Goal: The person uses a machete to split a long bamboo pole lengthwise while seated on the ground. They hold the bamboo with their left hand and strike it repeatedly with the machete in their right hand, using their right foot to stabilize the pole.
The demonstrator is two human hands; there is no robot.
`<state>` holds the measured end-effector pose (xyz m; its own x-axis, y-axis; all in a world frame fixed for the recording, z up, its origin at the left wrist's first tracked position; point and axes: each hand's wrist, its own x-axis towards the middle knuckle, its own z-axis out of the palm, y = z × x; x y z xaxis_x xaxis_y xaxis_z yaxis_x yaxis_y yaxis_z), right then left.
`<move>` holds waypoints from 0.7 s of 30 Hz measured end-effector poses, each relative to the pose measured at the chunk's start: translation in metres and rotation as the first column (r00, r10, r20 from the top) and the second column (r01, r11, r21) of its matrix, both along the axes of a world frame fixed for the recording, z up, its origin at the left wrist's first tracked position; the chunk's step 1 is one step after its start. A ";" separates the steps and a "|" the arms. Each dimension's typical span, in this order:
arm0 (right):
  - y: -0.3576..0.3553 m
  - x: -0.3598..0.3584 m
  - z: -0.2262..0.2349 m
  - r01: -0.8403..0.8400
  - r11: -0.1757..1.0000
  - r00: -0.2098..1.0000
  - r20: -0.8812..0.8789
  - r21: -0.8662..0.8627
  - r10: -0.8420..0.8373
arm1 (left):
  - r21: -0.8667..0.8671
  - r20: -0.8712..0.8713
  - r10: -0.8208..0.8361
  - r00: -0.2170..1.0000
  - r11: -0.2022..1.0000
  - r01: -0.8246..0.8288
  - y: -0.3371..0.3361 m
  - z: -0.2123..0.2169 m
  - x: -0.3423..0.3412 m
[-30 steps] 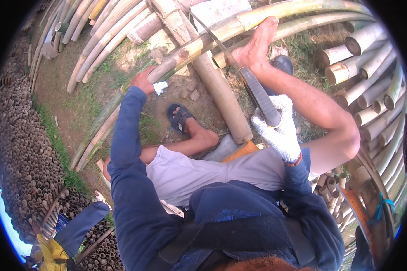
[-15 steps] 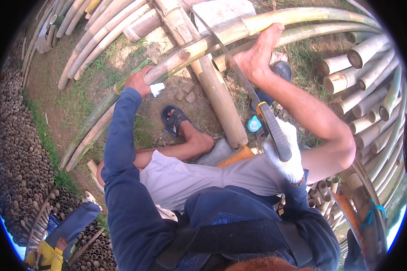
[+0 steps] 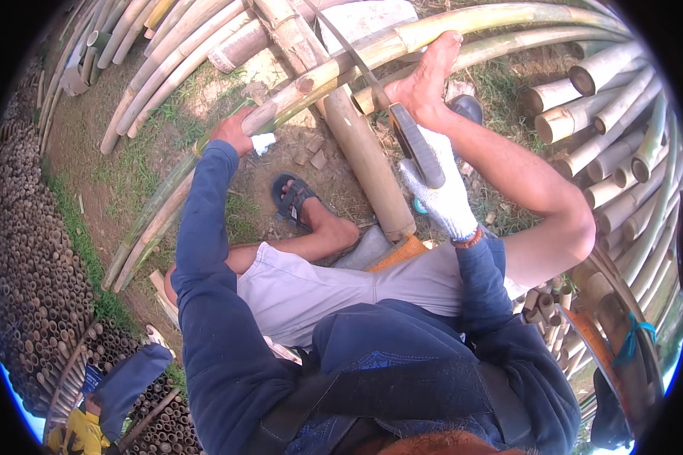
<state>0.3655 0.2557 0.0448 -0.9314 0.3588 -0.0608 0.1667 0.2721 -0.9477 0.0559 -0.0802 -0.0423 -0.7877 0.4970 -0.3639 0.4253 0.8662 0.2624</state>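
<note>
My gloved right hand (image 3: 442,186) is wrapped round the grey handle of a handsaw (image 3: 419,149). Its long blade runs up and away, crossing a pale green bamboo pole (image 3: 463,24). From this view I cannot tell how deep the blade sits in it. My left hand (image 3: 234,135) grips the poles farther left, with something white about a finger or thumb. My bare right foot (image 3: 432,72) presses on the poles just right of the blade. Beneath them, a thick bamboo support (image 3: 368,167) slopes toward my lap. A teal tape measure (image 3: 419,206) is mostly hidden behind the glove.
Cut bamboo poles (image 3: 573,117) lie piled at the right, and more poles (image 3: 178,64) at the far left. A large stack of bamboo ends (image 3: 34,250) fills the left side. My sandalled left foot (image 3: 296,199) is on the ground. A person in yellow (image 3: 87,428) is at lower left.
My right hand has pushed the saw forward, away from my body and slightly left, so the handle is nearer the pole. My left hand keeps its hold.
</note>
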 end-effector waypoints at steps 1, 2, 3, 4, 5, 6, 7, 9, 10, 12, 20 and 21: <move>0.000 0.001 -0.001 0.039 0.997 0.999 0.021 -0.068 -0.037 | -0.028 -0.026 -0.008 1.000 1.000 0.007 0.002 0.003 0.003; 0.005 0.008 -0.004 -0.003 0.997 1.000 -0.018 0.077 0.005 | -0.008 -0.007 0.014 1.000 1.000 -0.014 0.006 0.005 0.005; 0.009 0.014 -0.001 -0.041 0.993 0.999 -0.023 0.108 0.044 | 0.012 0.013 0.036 0.999 0.999 -0.036 0.011 0.007 0.007; 0.007 0.026 0.003 -0.075 0.988 0.997 -0.022 0.133 0.079 | 0.026 0.039 0.052 0.998 0.998 -0.053 0.011 0.009 0.010; 0.009 0.033 0.009 -0.116 0.979 0.992 -0.029 0.168 0.122 | 0.023 0.019 0.045 0.999 0.999 -0.045 0.006 0.008 0.008; 0.009 0.043 0.007 -0.136 0.962 0.987 -0.055 0.237 0.153 | 0.020 -0.001 0.038 0.999 0.999 -0.038 -0.001 0.004 0.007; 0.011 0.052 0.010 -0.164 0.954 0.984 -0.033 0.253 0.178 | 0.019 -0.016 0.033 0.999 0.999 -0.033 -0.005 0.001 0.008; 0.015 0.067 0.004 -0.204 0.938 0.974 -0.037 0.280 0.223 | -0.003 0.017 0.062 0.998 0.998 -0.062 0.011 0.010 0.013; 0.014 0.069 0.002 -0.221 0.932 0.969 -0.039 0.288 0.242 | -0.021 0.029 0.081 0.996 0.997 -0.081 0.013 0.016 0.016; 0.009 0.060 -0.002 -0.211 0.938 0.972 -0.045 0.276 0.231 | -0.019 0.000 0.062 0.998 0.998 -0.062 0.003 0.004 0.009; -0.009 -0.018 -0.019 0.104 0.991 0.989 -0.099 -0.087 -0.113 | 0.152 -0.169 -0.097 0.981 0.981 0.123 -0.017 -0.010 0.034; -0.002 -0.015 -0.014 0.143 0.974 0.984 -0.082 -0.177 -0.159 | 0.129 -0.279 -0.149 0.949 0.973 0.190 -0.022 -0.011 0.037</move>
<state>0.3506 0.2534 0.0310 -0.8717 0.4878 -0.0466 0.1005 0.0849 -0.9913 0.0931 -0.1021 -0.0530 -0.7446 0.6647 -0.0621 0.6347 0.7337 0.2427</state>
